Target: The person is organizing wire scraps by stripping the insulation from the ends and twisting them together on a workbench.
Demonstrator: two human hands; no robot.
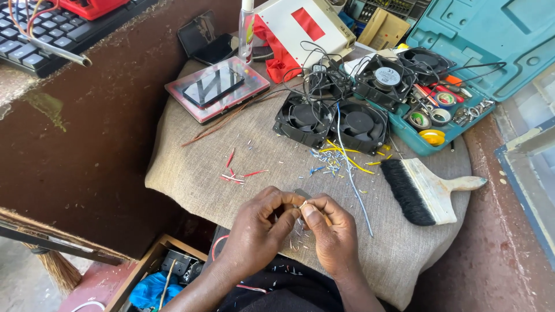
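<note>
Low in the middle of the frame we see a small pale wire end (302, 204) pinched between both hands, held close over the cloth (191, 167), likely so the fine work stays steady. Our left hand (260, 222) curls nearly shut, thumb and fingertips on the wire; our right hand (328, 231) closes on it likewise. Wire scraps (335, 162) lie just above. Further up sit the black fans (329, 118), with a brush (425, 190) at the right and a teal tool case (491, 46) in the upper right.
</note>
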